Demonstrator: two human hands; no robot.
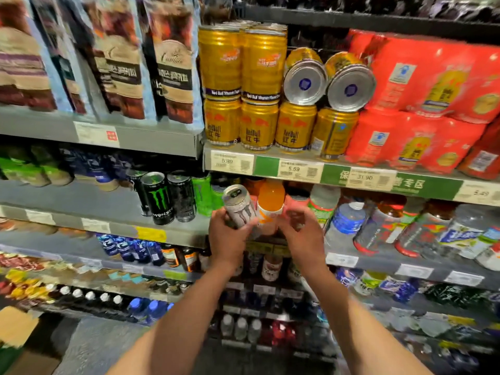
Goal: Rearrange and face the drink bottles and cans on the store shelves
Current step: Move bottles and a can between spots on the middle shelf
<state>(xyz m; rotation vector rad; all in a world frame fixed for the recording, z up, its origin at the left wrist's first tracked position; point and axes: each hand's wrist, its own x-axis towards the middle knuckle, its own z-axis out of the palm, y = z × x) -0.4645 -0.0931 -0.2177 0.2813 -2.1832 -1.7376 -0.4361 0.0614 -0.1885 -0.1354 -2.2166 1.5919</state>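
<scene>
- Two hands were up at the middle shelf: our left hand gripped a white can, tilted with its top leaning left, held just in front of the shelf.
- Our right hand hovered with fingers loosely curled, holding nothing, near an orange bottle.
- Black cans stood left; gold cans sat above.

The upper shelf carries gold Red Bull cans in a row, taller gold cans stacked on them — two more cans lie tipped on their sides — beside red multipacks. On the shelf below stand black Monster cans and green cans; to the right, leaning bottles.
</scene>
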